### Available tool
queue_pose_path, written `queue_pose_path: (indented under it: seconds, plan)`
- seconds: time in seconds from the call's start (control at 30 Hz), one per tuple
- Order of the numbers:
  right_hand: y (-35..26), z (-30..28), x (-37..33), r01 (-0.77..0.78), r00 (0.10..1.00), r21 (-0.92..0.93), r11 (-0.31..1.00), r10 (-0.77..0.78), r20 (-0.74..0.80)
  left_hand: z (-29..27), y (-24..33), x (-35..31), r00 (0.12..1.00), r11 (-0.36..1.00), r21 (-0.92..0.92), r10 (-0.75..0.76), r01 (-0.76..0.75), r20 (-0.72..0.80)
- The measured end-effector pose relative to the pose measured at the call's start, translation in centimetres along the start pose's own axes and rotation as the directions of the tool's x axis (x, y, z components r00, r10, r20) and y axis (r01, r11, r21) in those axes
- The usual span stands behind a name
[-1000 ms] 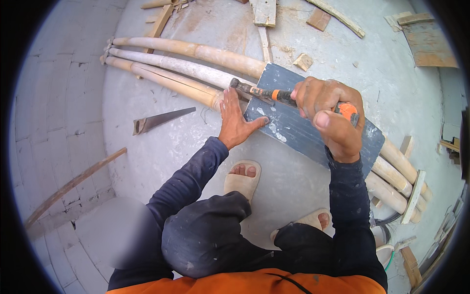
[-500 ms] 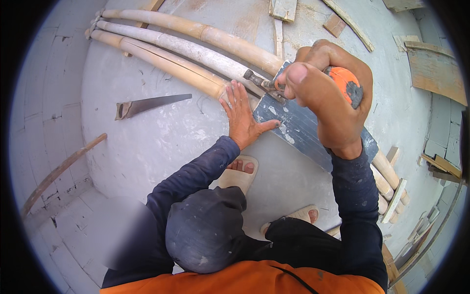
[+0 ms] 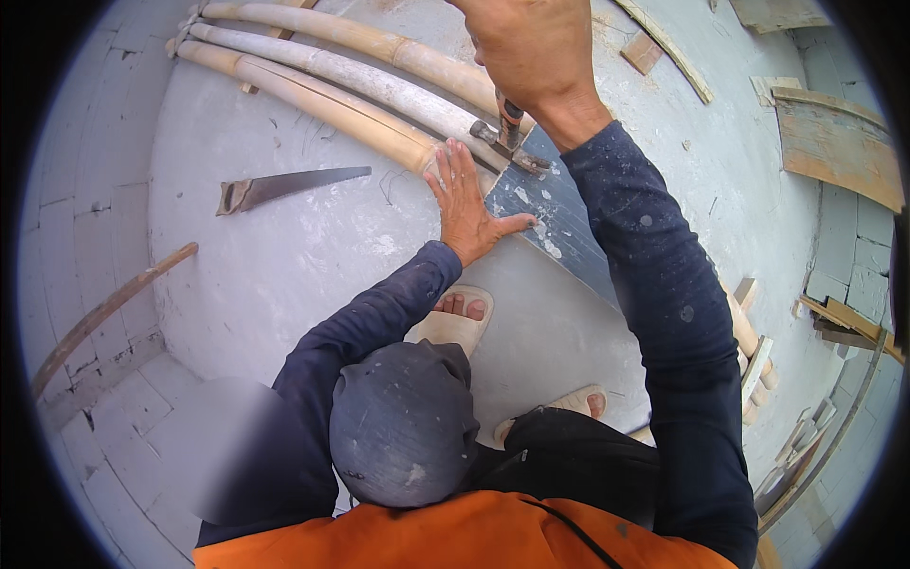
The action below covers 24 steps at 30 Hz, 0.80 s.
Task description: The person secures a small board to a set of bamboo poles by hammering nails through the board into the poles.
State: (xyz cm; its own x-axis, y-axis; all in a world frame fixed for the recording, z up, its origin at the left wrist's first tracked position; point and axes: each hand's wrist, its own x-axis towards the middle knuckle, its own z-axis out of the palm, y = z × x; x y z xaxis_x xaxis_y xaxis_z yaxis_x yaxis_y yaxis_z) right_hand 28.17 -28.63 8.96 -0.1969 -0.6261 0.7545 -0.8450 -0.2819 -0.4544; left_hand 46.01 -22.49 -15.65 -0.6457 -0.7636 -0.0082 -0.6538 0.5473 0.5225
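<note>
Swung forward, the right hand (image 3: 536, 47) grips the hammer (image 3: 509, 137), its handle's (image 3: 512, 110) long axis apparently pointing away.

No legible text, label, brand, number or sign on any surface anywhere in view.

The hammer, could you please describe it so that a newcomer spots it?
Find the bamboo poles, then the dark panel on them. At its upper-left end is the dark-headed hammer. Unlike the handsaw farther left, it is in the right hand.
</note>
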Motion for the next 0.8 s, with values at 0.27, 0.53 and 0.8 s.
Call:
queue_pose_path:
  seconds: [0.27,0.53,0.8]
  plan:
    - [0.2,-9.6,-6.6,-0.343,0.896,0.815,0.467,0.423,0.135,-1.1,-0.1,-0.2,1.000,0.996,-0.088,0.016,-0.014,0.021]
    - [-0.1,2.7,1.2,0.054,0.970,0.149,0.987,-0.087,0.226,-0.8,-0.6,-0.4,0.999,0.994,-0.107,0.012,-0.009,0.029]
    - [1.6,10.9,6.6,0.346,0.929,-0.298,0.890,-0.279,0.243,0.0,-0.2,0.1,0.998,0.997,-0.078,0.025,-0.020,0.061]
